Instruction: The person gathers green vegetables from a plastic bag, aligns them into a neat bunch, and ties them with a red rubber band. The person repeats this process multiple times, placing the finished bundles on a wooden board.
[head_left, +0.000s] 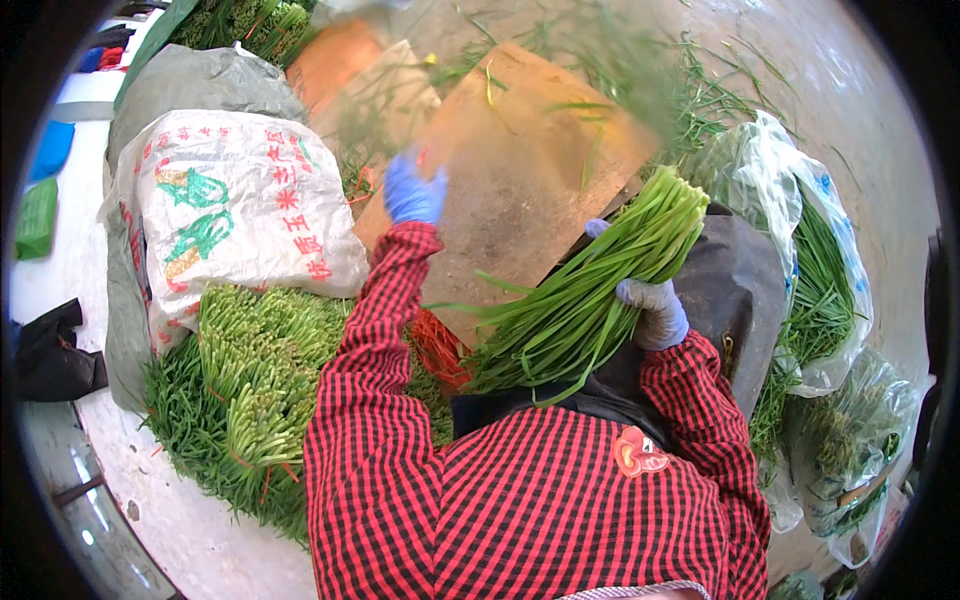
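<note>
A thick bundle of green Chinese chives lies across my lap, cut ends up to the right and leaf tips down to the left. My right hand, in a bluish glove, grips it from beneath and the side, with a gloved fingertip showing at its far edge. My left hand, gloved in blue, is motion-blurred above the left edge of a brown board. Its fingers are too smeared to show whether they hold anything. Red ties lie heaped beside my lap, partly hidden by the chives.
Stacked chive bundles sit at left beside a white woven sack with printing. Clear plastic bags of greens stand at right. Loose leaves litter the floor, and more bundles lie at the back left.
</note>
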